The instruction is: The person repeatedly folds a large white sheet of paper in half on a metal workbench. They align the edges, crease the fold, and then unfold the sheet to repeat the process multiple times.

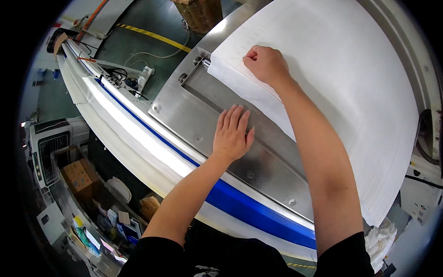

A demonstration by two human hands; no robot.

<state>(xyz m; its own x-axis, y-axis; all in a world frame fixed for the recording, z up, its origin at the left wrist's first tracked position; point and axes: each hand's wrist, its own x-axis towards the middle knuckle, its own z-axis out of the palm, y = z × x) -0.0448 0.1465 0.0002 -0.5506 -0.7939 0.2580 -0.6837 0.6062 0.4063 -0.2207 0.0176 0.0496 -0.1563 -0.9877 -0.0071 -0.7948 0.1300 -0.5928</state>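
A broad white sheet material (350,87), its near-left edge showing thin layers or folds, spreads over a stainless steel table (175,99). My right hand (266,65) rests on it near its left end, fingers curled in and thumb against the forefinger. Whether a bit of the sheet is pinched there is hidden. My left hand (234,134) lies flat on the bare steel in front of the sheet's edge, fingers stretched out and holding nothing. A narrow metal bar (203,98) with bolts at its far end runs along the table beside the sheet.
A long white rail with a blue strip (240,198) runs between me and the table. At lower left are a cart with a cardboard box (77,177) and a white appliance (53,147). A brown bin (200,14) stands beyond; crumpled plastic (380,240) hangs at lower right.
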